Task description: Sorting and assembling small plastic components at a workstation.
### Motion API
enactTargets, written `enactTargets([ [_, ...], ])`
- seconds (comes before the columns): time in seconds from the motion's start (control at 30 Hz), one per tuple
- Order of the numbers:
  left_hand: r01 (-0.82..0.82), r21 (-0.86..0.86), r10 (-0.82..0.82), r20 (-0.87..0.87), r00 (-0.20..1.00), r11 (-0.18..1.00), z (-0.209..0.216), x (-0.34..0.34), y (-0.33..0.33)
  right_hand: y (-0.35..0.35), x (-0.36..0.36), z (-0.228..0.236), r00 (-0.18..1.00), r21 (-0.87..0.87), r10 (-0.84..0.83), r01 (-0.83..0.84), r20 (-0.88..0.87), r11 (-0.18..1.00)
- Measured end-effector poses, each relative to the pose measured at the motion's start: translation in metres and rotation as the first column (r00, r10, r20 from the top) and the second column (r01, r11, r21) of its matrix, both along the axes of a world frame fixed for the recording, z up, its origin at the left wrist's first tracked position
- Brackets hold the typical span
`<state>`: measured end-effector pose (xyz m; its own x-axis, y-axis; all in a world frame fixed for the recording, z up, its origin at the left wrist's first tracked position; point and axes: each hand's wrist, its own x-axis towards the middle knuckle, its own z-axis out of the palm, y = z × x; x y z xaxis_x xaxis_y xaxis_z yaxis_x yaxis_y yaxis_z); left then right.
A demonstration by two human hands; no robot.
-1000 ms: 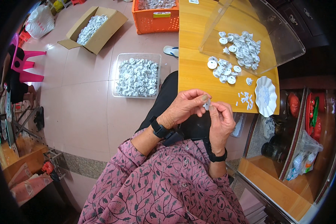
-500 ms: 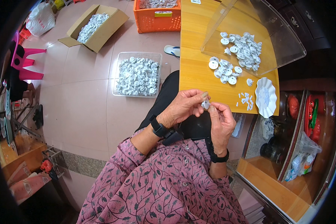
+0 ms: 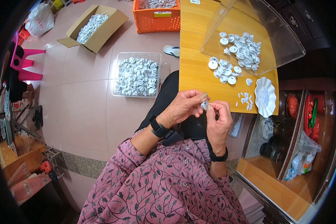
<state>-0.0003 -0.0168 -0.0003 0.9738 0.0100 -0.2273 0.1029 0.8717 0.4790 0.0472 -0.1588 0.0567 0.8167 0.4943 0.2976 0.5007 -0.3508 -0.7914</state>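
Note:
In front of my lap, my left hand (image 3: 183, 106) pinches a small white plastic part (image 3: 204, 105) between thumb and fingers. My right hand (image 3: 219, 121) is closed at the part's right side, thumb and forefinger pressed together against it. Whether a tiny pin sits between those right fingertips is hidden. On the yellow tabletop (image 3: 192, 48) to the right lie several loose white disc-shaped plastic parts (image 3: 224, 71) with short stems. Small white pins (image 3: 245, 100) are scattered nearer to me, beside a white scalloped dish (image 3: 260, 111) of similar tiny pieces.
A tilted clear plastic bin (image 3: 287, 41) holds more white parts on the table. On the floor stand a full clear tub (image 3: 115, 89), an open cardboard box (image 3: 110, 33) and an orange crate (image 3: 147, 23). A shelf unit (image 3: 272, 186) is at my right, a pink stool (image 3: 28, 65) far left.
My right hand has shifted slightly left, its fingertips drawn closer in to the white part. My left hand keeps its hold almost unmoved.

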Motion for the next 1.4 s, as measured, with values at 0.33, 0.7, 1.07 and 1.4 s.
enactTargets([
  [0.33,-0.007,-0.110,0.013,0.056,0.998,0.994,0.004,-0.003,0.005,0.001,-0.005,-0.002,0.954,0.235,0.071,-0.001,-0.290,0.972],
  [0.7,-0.029,-0.230,0.044,0.061,0.997,0.973,0.007,-0.011,0.012,0.009,-0.013,0.000,0.956,0.228,0.047,0.021,-0.290,0.973],
  [1.07,-0.059,-0.201,0.073,0.063,0.995,0.978,0.002,-0.019,0.015,0.016,-0.019,0.003,0.995,0.006,0.039,-0.040,0.093,0.999],
  [1.4,-0.104,-0.161,0.111,0.032,0.993,0.981,0.003,-0.027,0.021,0.021,-0.024,-0.001,0.997,0.022,0.052,-0.053,0.054,0.998],
])
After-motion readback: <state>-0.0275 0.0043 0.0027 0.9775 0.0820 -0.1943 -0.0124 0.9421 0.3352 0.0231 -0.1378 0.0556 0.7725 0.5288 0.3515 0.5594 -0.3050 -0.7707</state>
